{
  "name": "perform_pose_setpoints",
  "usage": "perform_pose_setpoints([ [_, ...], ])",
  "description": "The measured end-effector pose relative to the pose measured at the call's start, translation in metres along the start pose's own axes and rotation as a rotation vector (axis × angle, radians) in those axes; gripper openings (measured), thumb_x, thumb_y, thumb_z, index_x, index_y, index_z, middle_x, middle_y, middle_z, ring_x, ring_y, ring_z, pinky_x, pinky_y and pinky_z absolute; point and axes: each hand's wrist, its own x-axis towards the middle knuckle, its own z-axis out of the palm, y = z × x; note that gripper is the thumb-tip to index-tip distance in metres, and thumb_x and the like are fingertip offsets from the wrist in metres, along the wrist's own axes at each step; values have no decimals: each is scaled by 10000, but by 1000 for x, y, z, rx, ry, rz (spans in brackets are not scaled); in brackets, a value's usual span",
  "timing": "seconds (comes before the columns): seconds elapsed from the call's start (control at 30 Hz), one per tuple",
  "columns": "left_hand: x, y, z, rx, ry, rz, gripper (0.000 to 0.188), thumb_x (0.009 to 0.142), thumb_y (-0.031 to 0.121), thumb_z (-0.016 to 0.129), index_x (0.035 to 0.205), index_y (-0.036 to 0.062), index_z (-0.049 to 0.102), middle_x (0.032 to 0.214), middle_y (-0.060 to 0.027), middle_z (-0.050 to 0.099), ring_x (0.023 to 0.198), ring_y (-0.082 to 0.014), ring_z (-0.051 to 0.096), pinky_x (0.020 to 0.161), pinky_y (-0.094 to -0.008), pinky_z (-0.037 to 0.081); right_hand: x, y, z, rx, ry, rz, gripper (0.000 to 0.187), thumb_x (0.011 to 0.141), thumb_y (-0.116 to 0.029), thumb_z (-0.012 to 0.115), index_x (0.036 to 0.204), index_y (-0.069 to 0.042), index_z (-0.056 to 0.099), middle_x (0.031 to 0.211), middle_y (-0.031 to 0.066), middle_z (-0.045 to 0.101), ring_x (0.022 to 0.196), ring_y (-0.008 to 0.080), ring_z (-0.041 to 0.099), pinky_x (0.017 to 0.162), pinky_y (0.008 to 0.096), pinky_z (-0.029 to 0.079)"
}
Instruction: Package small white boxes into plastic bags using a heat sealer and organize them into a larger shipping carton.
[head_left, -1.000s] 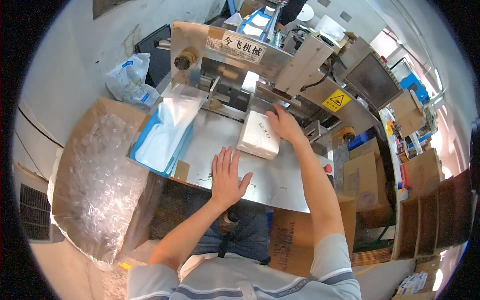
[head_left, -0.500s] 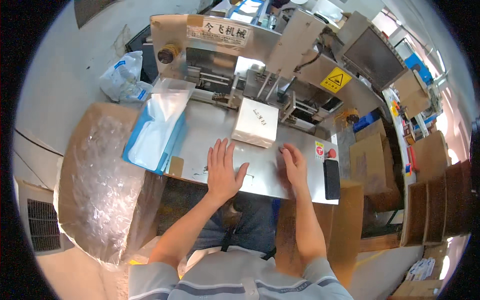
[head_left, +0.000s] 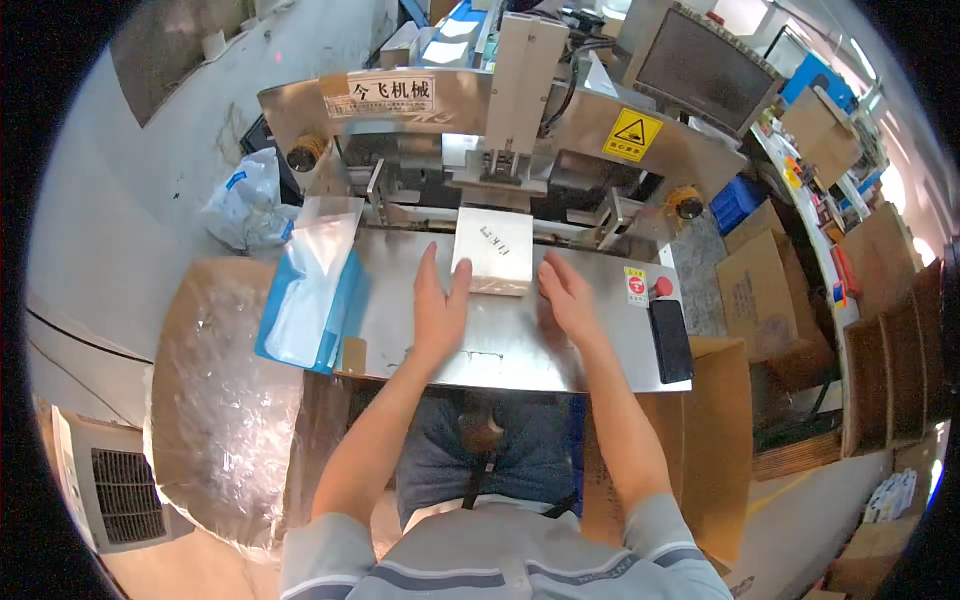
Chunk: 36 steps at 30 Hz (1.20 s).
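A white square box [head_left: 493, 247] with dark print on top lies on the machine's metal table [head_left: 500, 345], in front of the press head [head_left: 500, 180]. My left hand [head_left: 438, 308] is upright along the box's left side, fingers stretched and thumb tip at or very near its edge. On the other side, my right hand [head_left: 566, 297] has its fingers extended toward the box, with a small gap showing. Neither hand grips anything. Whether the left thumb really touches the box I cannot tell.
At the table's left is a blue tray [head_left: 350, 290] of clear plastic bags. A black phone [head_left: 670, 342] and a red button [head_left: 663, 286] are at its right end. A plastic-lined carton [head_left: 225, 400] stands left, an open carton [head_left: 715, 440] right. Metal side arms [head_left: 617, 215] flank the press.
My hands have moved from in front of the box to its two sides. The machine's side arms now stand farther apart. My view has turned slightly.
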Motion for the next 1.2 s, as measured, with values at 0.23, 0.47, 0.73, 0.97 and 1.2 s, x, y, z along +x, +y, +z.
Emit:
perform_pose_setpoints([
  [0.23, 13, -5, 4, -419, -112, -397, 458, 810, 245, 848, 1051, -26, 567, 941, -82, 636, 811, -146, 574, 735, -282, 479, -18, -33, 20, 229, -134, 114, 590, 952, -339, 680, 1358, 55, 514, 1255, 170, 625, 1150, 225, 593, 1018, 340, 451],
  [0.47, -36, 16, -23, -630, -440, -433, 346, 886, 112, 744, 1146, -19, 557, 1215, -176, 630, 1087, -223, 627, 923, -345, 529, -70, -34, -23, 443, -208, 215, 814, 852, -122, 759, 1523, 12, 319, 1350, 153, 559, 1234, 223, 550, 1050, 350, 435],
  [0.73, 87, -42, 39, -996, -292, -765, 716, 908, 295, 751, 1411, -41, 369, 1197, -155, 602, 1120, -302, 630, 976, -408, 523, -113, -31, -51, 481, 10, 207, 964, 773, -101, 823, 1538, 54, 256, 1367, 213, 539, 1249, 280, 553, 1077, 378, 422],
  [0.97, 121, -57, 75, -827, -229, -674, 359, 944, 154, 703, 1185, -63, 548, 995, -146, 697, 824, -204, 709, 702, -287, 608, -165, -30, -109, 491, 173, 127, 924, 724, 31, 750, 1538, 11, 312, 1381, 169, 541, 1253, 250, 551, 1073, 358, 428],
  [1.2, 101, -25, 74, -699, -99, -719, 197, 991, 152, 619, 1067, -30, 623, 967, -152, 718, 809, -204, 714, 670, -280, 596, -221, -48, -192, 209, 507, 70, 945, 705, -82, 776, 1520, 49, 318, 1397, 177, 530, 1265, 277, 545, 1094, 375, 416],
])
